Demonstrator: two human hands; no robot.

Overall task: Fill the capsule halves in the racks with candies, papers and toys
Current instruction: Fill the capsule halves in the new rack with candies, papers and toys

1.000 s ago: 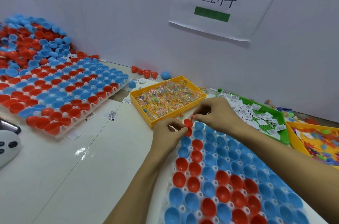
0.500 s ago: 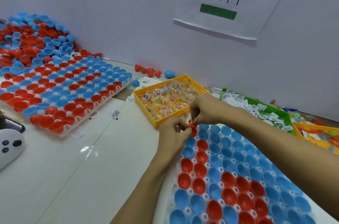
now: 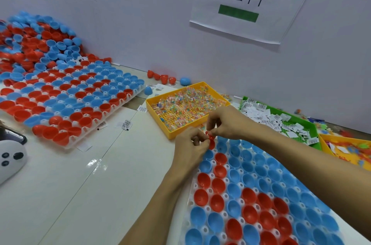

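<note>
Working step: filling, at the far left corner of the near rack (image 3: 261,200); both hands meet over one red capsule half (image 3: 211,142), which suggests a small item is being put in or the half is being seated, though I cannot tell which.
Left hand: left hand (image 3: 190,149) has its fingers (image 3: 197,138) curled narrow against the red half's left rim, pinching or steadying it.
Right hand: right hand (image 3: 228,122) has thumb and forefinger closed to a fine pinch just above the same half; something small and red sits at the tips, too small to name.
Task's thing: the red half sits tilted between the two sets of fingers, at the rack's far edge; below the fingers, rows of blue and red halves stand open and look empty.
Supplies: just beyond the fingers, the yellow candy tray (image 3: 158,118); to the right of the fingers, the green tray of papers (image 3: 297,118); farther right, an orange tray of toys (image 3: 325,146).
Other rack: well left of the fingers, the far rack (image 3: 66,102) on the desk (image 3: 70,184), with loose halves heaped behind it.
Progress: early by my judgement, since nearly every near cup shows a bare bottom.
Next move: release into the cup, then reach forward to the candy tray; it calls for a light pinch on one piece and a drop into the neighbouring cup without nudging the loosely seated halves.
</note>
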